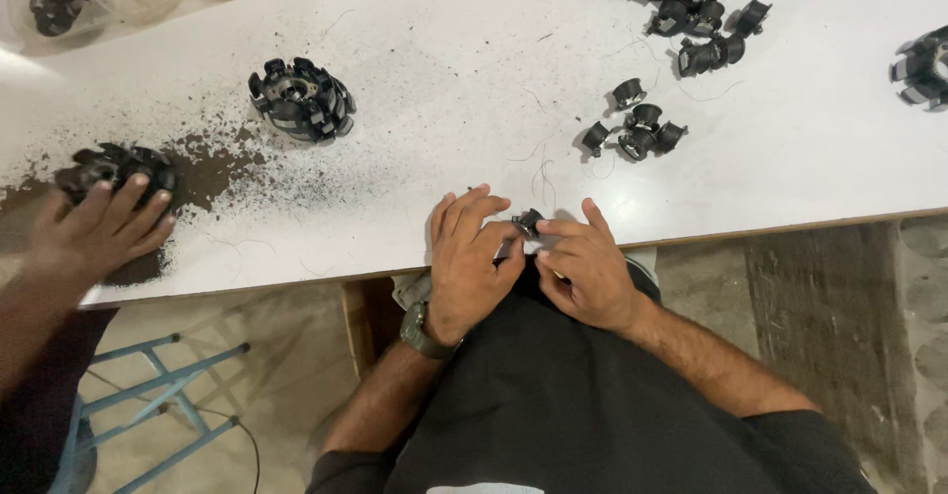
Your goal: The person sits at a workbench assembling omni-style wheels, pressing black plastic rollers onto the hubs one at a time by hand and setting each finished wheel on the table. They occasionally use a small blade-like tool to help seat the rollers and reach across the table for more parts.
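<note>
Nearest the camera is the person's dark shirt [583,415], filling the low middle of the view, with both forearms rising from it toward the near edge of the white table [464,79].

At the far left, another person's hand [94,232] lies flat on a black toothed ring part [117,170], fingers spread over it; this part sits in a patch of dark dust [222,173] scattered across the tabletop. Below that, under the table, stands a blue metal stool frame [148,405]. Just right of the dust, farther in, a second black ring part [301,99] rests alone on the table, well apart from every hand.

At the near table edge — in the middle — the left hand [469,262], with a wristwatch [420,331] on its wrist, has its fingers curled together against a small black bobbin piece [528,223]. The right hand [588,272] meets it from the other side, thumb and fingertips pinched on the same piece, so both hands hold it between them just over the edge.

Farther in and to the right lies a small cluster of black bobbins [637,129], and beyond it, at the far right, a larger heap of them [696,5] — none touched.
</note>
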Available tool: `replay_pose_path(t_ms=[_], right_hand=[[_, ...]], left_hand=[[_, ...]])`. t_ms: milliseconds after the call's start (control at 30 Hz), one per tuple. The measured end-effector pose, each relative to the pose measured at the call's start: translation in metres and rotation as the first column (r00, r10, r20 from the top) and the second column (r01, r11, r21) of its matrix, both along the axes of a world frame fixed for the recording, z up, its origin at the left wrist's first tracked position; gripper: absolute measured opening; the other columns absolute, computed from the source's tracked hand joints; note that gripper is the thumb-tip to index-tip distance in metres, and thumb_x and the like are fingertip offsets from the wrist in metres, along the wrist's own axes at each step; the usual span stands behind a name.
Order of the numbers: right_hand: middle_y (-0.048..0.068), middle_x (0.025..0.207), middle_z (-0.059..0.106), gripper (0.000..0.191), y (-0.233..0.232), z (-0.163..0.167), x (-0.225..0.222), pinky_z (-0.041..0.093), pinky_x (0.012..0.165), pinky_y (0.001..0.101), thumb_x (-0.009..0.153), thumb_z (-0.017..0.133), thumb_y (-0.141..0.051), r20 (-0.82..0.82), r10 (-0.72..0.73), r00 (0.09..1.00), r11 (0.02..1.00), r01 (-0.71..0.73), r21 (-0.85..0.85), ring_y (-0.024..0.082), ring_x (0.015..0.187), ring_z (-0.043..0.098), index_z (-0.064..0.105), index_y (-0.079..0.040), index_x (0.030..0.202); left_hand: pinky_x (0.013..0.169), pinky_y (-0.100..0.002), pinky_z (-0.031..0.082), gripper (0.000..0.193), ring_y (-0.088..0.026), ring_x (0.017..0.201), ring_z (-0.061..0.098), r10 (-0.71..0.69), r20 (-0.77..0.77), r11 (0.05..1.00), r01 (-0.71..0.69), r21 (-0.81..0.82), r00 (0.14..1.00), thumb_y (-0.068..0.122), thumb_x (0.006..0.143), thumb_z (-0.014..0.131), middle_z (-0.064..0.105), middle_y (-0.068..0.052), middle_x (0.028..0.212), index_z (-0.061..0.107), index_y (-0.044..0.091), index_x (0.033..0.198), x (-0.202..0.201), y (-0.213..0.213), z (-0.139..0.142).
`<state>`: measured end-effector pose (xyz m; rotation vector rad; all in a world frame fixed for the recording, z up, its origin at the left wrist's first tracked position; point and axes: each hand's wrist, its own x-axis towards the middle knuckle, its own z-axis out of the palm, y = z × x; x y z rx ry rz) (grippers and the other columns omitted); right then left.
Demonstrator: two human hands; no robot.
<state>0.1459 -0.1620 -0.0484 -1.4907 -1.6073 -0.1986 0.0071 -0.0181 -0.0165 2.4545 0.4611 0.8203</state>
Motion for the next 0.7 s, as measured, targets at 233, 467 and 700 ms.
replay_pose_path(t_ms=[233,467,700], right_hand=[[0.008,0.103,0.069,0.036,0.002,0.000,-0.002,0.029,0.124,0.0599,0.079,0.080,0.006,-0.007,-0.058,0.998,0.996,0.057,-0.073,0.026,0.114,0.068,0.062,-0.006,0.107],[0.011,0.108,0.068,0.032,0.006,0.012,-0.003,0.032,0.124,0.0584,0.079,0.078,0.006,0.025,-0.091,0.996,0.988,0.093,-0.122,0.029,0.117,0.065,0.066,-0.005,0.106],[0.006,0.101,0.059,0.030,-0.001,0.030,0.002,0.021,0.128,0.0633,0.083,0.075,0.002,0.057,-0.153,0.986,0.979,0.160,-0.128,0.028,0.121,0.063,0.072,-0.012,0.110]], left_hand=[[0.121,-0.054,0.031,0.013,-0.027,0.136,0.054,-0.005,0.026,1.000,0.005,-0.004,1.000,0.009,0.083,0.078,0.065,-0.004,0.123,0.071,0.011,0.094,-0.002,0.000,-0.006],[0.123,-0.056,0.028,0.012,-0.028,0.136,0.054,-0.042,0.023,0.992,0.039,0.123,0.999,0.007,0.083,0.078,0.064,-0.005,0.120,0.069,0.008,0.091,-0.003,0.002,-0.007],[0.114,-0.051,0.037,0.035,-0.032,0.131,0.053,-0.028,0.067,0.999,0.025,0.041,0.997,0.013,0.083,0.077,0.062,-0.013,0.126,0.066,0.003,0.114,-0.014,0.015,0.016]])
